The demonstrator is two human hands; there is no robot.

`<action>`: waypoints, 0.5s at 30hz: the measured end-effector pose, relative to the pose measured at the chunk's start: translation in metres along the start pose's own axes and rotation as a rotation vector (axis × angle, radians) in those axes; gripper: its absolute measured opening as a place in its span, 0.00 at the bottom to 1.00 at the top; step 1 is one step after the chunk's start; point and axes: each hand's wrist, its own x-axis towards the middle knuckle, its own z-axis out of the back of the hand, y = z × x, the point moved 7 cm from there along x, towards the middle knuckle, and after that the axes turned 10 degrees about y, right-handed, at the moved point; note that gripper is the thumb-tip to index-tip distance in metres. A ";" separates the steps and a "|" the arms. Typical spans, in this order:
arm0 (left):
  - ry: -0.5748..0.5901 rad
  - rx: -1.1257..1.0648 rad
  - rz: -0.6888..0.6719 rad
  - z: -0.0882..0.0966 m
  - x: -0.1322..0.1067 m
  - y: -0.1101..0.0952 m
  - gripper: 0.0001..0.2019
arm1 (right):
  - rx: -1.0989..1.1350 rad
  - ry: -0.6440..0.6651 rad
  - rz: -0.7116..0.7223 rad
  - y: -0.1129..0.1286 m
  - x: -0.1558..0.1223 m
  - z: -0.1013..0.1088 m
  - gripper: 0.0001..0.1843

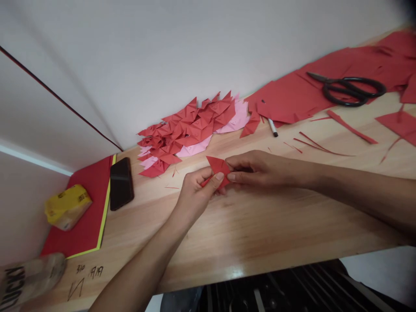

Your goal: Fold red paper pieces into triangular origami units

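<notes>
Dark striped cloth [243, 292], at the bottom centre of the head view, lies nearest the camera; beyond it extends the table [260, 225]. At frame centre, just above the wood, a small red piece [217, 164] is held between both hands. The left hand [196, 186] grips it, thumb pressed flat on the near face; the right hand [256, 169] pinches its right edge between thumb and forefinger. Fingers cover much of the piece, so its folds cannot be fully read.

Behind the hands, upper centre, is a heap [195, 125] of pointed red and pink pieces. Upper right: red sheets [292, 97] bearing scissors [336, 81], with a pen [273, 128] at their lower edge and thin strips [352, 128] below. Left: phone [121, 184], then a yellow packet [68, 206] on a red sheet with a yellow border [97, 203]; lower left, a bottle [32, 277].

Likely faults: uneven pressure from the left thumb could set a crease askew; a hard pull by the right pinch could tear the paper or slip off its narrow edge. A forward sweep of either hand might disturb the loosely stacked heap.
</notes>
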 end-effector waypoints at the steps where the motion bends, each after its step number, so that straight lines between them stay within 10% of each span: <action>1: 0.006 0.012 -0.004 0.001 0.000 -0.001 0.18 | 0.004 0.005 -0.001 -0.001 0.000 0.001 0.12; 9: 0.161 0.008 0.012 -0.002 0.005 -0.004 0.13 | -0.054 0.033 -0.041 0.002 -0.003 -0.001 0.10; 15: 0.007 -0.098 0.006 0.003 0.004 0.004 0.16 | -0.063 -0.011 -0.071 0.003 -0.002 -0.002 0.14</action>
